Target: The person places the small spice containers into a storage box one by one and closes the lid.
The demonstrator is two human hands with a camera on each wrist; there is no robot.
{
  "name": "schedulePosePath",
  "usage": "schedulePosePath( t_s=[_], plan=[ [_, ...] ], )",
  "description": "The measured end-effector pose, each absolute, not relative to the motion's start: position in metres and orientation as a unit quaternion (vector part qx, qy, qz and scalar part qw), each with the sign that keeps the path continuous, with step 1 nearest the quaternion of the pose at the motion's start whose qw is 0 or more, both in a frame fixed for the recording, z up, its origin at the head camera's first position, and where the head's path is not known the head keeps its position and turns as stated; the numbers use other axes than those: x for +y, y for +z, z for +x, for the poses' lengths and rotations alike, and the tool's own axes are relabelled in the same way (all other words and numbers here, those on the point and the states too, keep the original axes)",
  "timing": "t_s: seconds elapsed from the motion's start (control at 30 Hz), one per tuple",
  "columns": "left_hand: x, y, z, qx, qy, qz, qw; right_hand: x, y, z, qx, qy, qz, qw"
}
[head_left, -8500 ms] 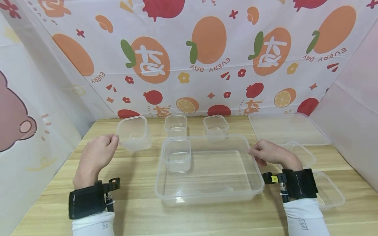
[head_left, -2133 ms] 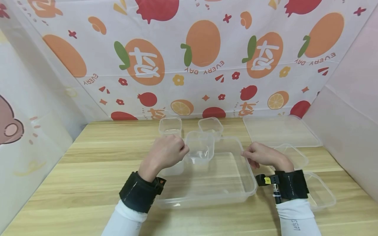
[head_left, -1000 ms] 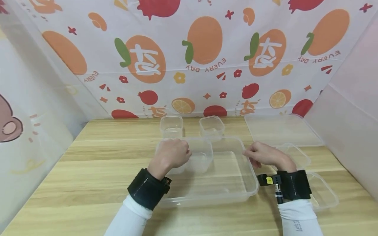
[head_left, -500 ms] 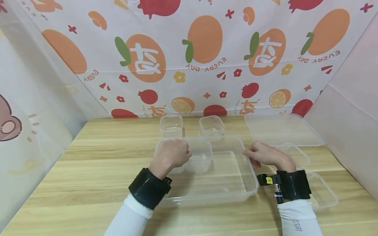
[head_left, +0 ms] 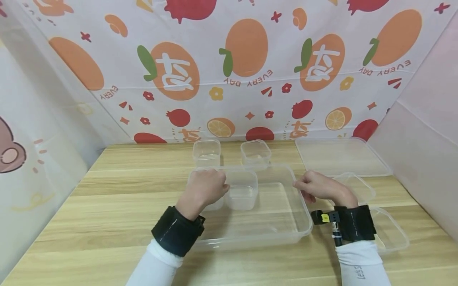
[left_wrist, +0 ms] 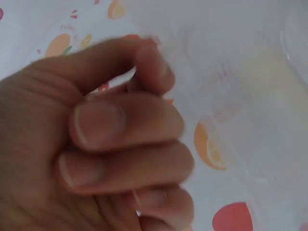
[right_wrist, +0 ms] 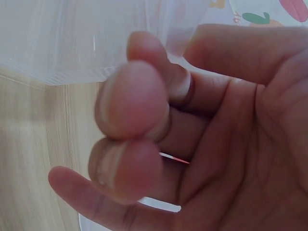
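A large clear plastic container (head_left: 257, 240) stands on the wooden table in the head view. My right hand (head_left: 318, 186) pinches its right rim; the right wrist view shows the clear wall between thumb and forefinger. Inside, a small clear square container (head_left: 244, 197) sits toward the left part. At its left rim is my left hand (head_left: 206, 190), with thumb and forefinger pinched together and the other fingers curled. Another small clear tub (head_left: 216, 205) stands further left inside the large one, mostly hidden behind that hand.
Behind the large container stand a small clear container (head_left: 207, 153) and a second small container (head_left: 255, 154). A large flat lid (head_left: 343, 157) lies at the back right. Two smaller lids, one rear lid (head_left: 358, 188) and one front lid (head_left: 390, 230), lie by the right forearm.
The left hand carried the small container from the table's left side into the large container and lowered it beside the other tub. Just now it shifts slightly left. The right hand stays on the rim.
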State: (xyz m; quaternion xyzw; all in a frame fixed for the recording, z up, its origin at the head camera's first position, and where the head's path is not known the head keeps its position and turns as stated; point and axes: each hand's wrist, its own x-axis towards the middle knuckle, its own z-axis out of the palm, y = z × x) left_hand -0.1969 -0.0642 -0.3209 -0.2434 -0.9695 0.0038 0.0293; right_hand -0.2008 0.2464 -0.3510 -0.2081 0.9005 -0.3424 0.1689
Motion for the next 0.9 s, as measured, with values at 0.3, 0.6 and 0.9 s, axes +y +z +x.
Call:
schedulePosePath(
  t_s=[0.3, 0.6, 0.9],
  plan=[
    [-0.0744, -0.3152, -0.1966, -0.943, -0.079, -0.323, -0.005, 0.2466, -0.3494, -0.2017, 0.901, -0.342, -0.210, 0.167],
    [-0.0737, -0.3154, -0.1979, -0.943, -0.078, -0.322, -0.022, 0.2459, -0.3500, -0.2010, 0.899, -0.344, -0.213, 0.169],
    [-0.0706, -0.3159, -0.1965, -0.947, -0.070, -0.313, -0.030, 0.2462, -0.3502, -0.2010, 0.899, -0.345, -0.212, 0.168]
  ],
)
